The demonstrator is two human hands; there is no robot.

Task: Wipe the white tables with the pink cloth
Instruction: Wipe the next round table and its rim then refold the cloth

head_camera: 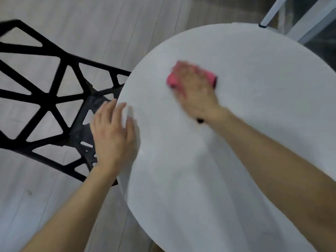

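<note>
Pressed the pink cloth (pixel 172 80) onto the white counter (pixel 254 88) under the flat, motion-blurred right hand (pixel 195 93), left of the top's middle. Rested the left hand (pixel 112 135), fingers straight and holding nothing, on the counter's left edge beside a black chair (pixel 51 100).

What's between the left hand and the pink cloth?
Nothing but bare white table lies between the left hand and the pink cloth, as the head view shows.

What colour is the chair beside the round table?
The chair is black, an open triangular lattice, seen in the head view.
</note>
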